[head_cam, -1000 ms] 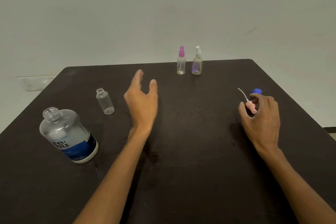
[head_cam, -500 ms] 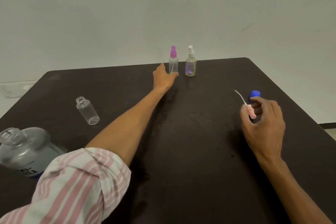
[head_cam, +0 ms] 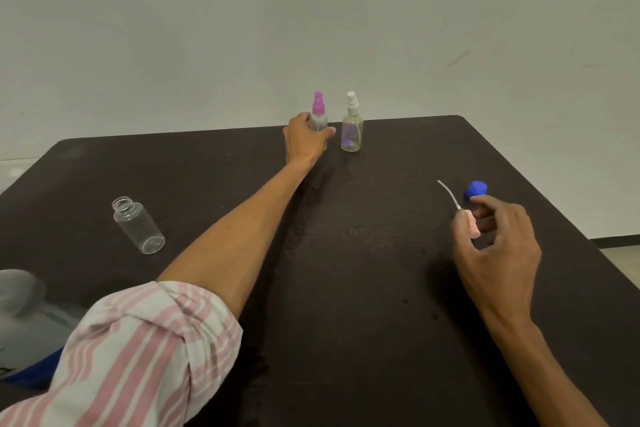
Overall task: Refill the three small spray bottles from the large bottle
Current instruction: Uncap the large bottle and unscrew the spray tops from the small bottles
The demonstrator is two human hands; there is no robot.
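Note:
At the table's far edge my left hand (head_cam: 304, 139) is wrapped around the small spray bottle with the purple top (head_cam: 318, 111). Beside it on the right stands a second small bottle with a white sprayer (head_cam: 352, 128). A third small clear bottle (head_cam: 138, 225) stands uncapped on the left. My right hand (head_cam: 495, 246) pinches a pink spray head with its thin dip tube (head_cam: 465, 215) just above the table. The large open bottle (head_cam: 24, 315) with a blue label sits at the lower left, partly hidden by my striped sleeve.
A blue cap (head_cam: 476, 189) lies on the dark table (head_cam: 346, 288) just beyond my right hand. A pale wall rises behind the table's far edge. The table's right edge runs close to my right forearm.
My left hand reached from the table's middle to the far edge and closed around the purple-topped bottle. My right hand keeps holding the pink spray head in the same place.

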